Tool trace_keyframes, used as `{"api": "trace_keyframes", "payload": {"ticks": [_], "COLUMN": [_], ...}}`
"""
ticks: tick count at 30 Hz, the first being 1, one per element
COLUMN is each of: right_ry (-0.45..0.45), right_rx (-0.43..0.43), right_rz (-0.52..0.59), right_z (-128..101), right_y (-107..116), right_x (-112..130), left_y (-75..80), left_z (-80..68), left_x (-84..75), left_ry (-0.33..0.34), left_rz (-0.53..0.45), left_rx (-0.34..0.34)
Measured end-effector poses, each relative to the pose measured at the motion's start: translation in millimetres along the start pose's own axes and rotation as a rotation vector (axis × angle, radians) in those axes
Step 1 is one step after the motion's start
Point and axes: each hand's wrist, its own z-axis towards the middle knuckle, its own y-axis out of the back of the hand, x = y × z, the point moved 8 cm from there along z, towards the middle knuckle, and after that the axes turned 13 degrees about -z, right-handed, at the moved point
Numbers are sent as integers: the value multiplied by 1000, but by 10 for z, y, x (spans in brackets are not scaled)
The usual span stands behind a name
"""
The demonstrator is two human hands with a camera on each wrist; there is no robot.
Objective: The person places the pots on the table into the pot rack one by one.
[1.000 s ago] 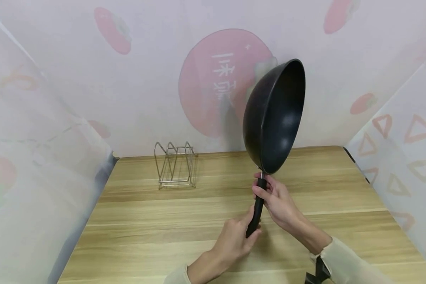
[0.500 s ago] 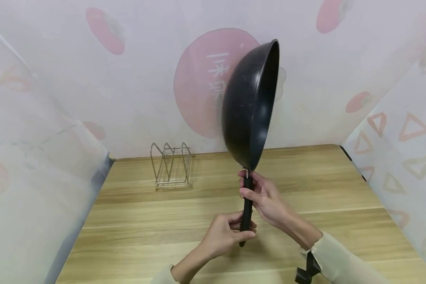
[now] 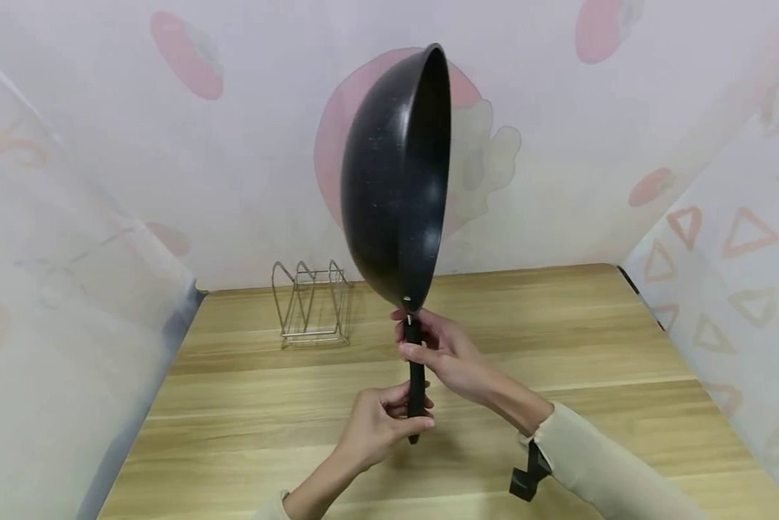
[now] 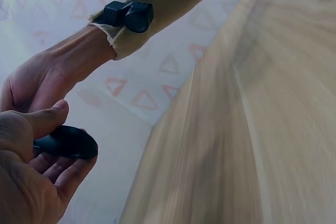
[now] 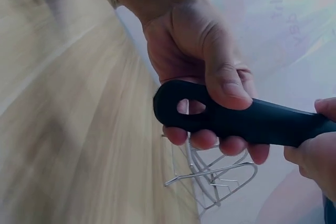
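A black wok (image 3: 398, 173) stands upright on its edge in the air above the wooden table (image 3: 246, 419), its hollow side facing right. Its black handle (image 3: 416, 379) points straight down. My left hand (image 3: 379, 426) grips the lower end of the handle (image 5: 247, 119), thumb over it near the hanging hole. My right hand (image 3: 437, 347) grips the top of the handle just below the bowl. In the left wrist view, the handle's tip (image 4: 68, 142) lies between my left thumb and fingers.
A wire rack (image 3: 311, 303) stands at the back of the table, left of the wok; the rack (image 5: 215, 174) also shows behind the handle. Printed screens close off the back and both sides.
Both hands have carried the wok leftward and a little higher. It has turned so more of its rounded underside faces me.
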Motion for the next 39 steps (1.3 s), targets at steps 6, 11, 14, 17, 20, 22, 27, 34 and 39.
{"api": "trace_keyframes", "payload": {"ticks": [6, 11, 14, 17, 20, 22, 27, 34, 39], "right_ry": [34, 23, 31, 48, 58, 62, 92, 103, 98], "right_rx": [17, 31, 31, 28, 26, 31, 71, 117, 138], "right_rz": [-111, -122, -158, -185, -192, -183, -126, -124, -103], "right_z": [183, 278, 330, 392, 457, 503, 599, 667, 717], "right_y": [-124, -202, -249, -306, -366, -414, -567, -754, -838], "right_x": [91, 117, 160, 208, 237, 245, 280, 320, 287], "left_y": [248, 414, 492, 571, 643, 686, 800, 938, 987], "left_z": [-66, -122, -154, -184, -213, -237, -321, -446, -499], "left_x": [-73, -133, -158, -186, -216, -236, -253, -228, -218], "left_ry": [-24, -67, -88, -99, -100, -99, -100, -101, -94], "left_rz": [40, 120, 149, 161, 164, 166, 160, 173, 175], "left_rx": [-54, -76, -80, -93, -113, -126, -171, -239, -253]}}
